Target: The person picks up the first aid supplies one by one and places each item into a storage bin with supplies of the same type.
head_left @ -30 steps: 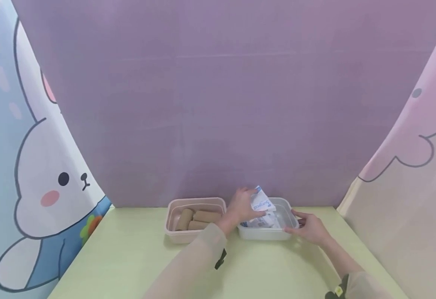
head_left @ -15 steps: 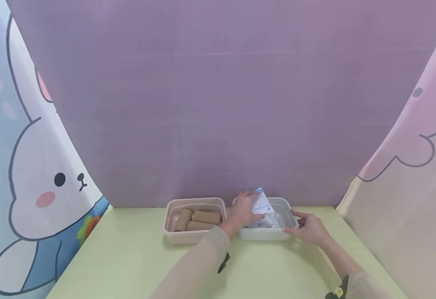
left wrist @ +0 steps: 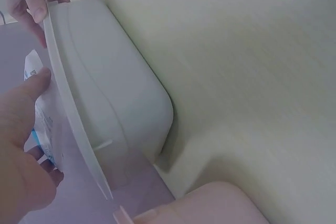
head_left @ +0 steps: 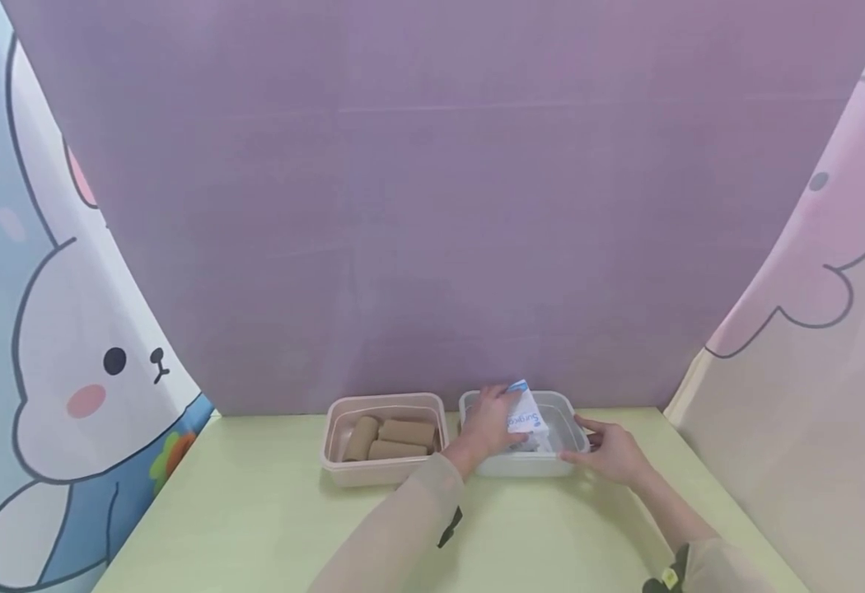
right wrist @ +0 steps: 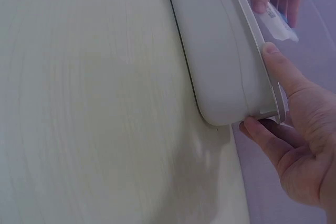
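Observation:
My left hand (head_left: 488,424) pinches a white packet (head_left: 527,414) with blue "Surgical" lettering, between thumb and fingers. It holds the packet tilted at the mouth of a white plastic tub (head_left: 525,468). More white wrapping shows below the packet inside the tub, partly hidden. In the right wrist view the packet's edge (right wrist: 281,27) sticks out past the tub's rim. My right hand (head_left: 616,453) grips the tub's right end, its thumb at the rim (right wrist: 270,51) and fingers against the end wall.
Left of the white tub stands a pink tub (head_left: 366,475), with several brown rolls (head_left: 408,432) lying in it. Both tubs are on a pale green tabletop (head_left: 254,511). A purple backdrop (head_left: 403,247) rises behind, with printed curtains (head_left: 54,362) at the sides.
My left hand has moved slightly right and down with the packet, lower at the white tub. My right hand keeps its grip. The view has shifted a little.

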Demonstrator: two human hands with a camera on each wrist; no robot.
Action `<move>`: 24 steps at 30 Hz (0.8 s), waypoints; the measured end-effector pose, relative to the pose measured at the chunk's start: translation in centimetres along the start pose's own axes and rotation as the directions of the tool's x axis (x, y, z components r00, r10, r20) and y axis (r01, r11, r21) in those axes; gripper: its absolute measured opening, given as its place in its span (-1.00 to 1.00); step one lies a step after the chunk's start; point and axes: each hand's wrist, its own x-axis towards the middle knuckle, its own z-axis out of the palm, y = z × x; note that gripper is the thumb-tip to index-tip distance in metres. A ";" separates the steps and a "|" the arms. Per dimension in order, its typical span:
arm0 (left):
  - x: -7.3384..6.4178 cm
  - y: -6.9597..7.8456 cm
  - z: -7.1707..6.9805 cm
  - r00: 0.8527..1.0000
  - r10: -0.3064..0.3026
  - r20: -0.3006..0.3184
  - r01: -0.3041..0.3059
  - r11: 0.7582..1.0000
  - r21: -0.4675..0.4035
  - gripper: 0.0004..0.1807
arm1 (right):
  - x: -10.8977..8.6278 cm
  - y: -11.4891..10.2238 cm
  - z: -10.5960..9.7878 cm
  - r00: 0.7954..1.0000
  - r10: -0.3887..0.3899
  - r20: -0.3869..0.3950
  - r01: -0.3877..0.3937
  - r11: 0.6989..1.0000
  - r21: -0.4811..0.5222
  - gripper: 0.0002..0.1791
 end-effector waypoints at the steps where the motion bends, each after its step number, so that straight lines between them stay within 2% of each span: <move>1: 0.0 -0.1 0.0 1.000 0.004 -0.001 -0.004 1.000 0.006 -0.08 | 0.0 0.0 0.0 1.000 0.000 0.000 0.000 1.000 -0.001 -0.03; 10: -0.6 -0.8 0.1 1.000 -0.003 0.011 0.002 0.998 0.060 -0.09 | 0.5 -0.3 0.6 1.000 -0.009 0.006 0.009 1.000 -0.010 -0.05; 15: -0.9 -1.9 0.2 1.000 0.020 -0.024 -0.018 0.997 0.069 -0.11 | 0.7 -0.4 0.6 1.000 -0.023 0.019 0.023 0.999 -0.025 -0.03; 19: -1.7 -3.7 -0.5 0.997 0.038 -0.064 -0.038 0.999 -0.009 -0.08 | 0.3 -0.4 0.3 1.000 -0.025 0.014 0.025 0.999 -0.047 0.04; 21: -2.4 -5.1 -1.3 0.997 0.020 -0.070 -0.025 0.997 -0.072 -0.07 | 0.2 -0.3 0.0 0.999 -0.033 -0.004 0.033 0.997 -0.066 0.07; 24: -3.9 -7.2 -3.2 0.998 -0.039 -0.052 0.032 0.992 -0.125 -0.05 | -0.2 0.0 -0.4 0.997 -0.067 -0.038 0.062 0.992 -0.111 0.08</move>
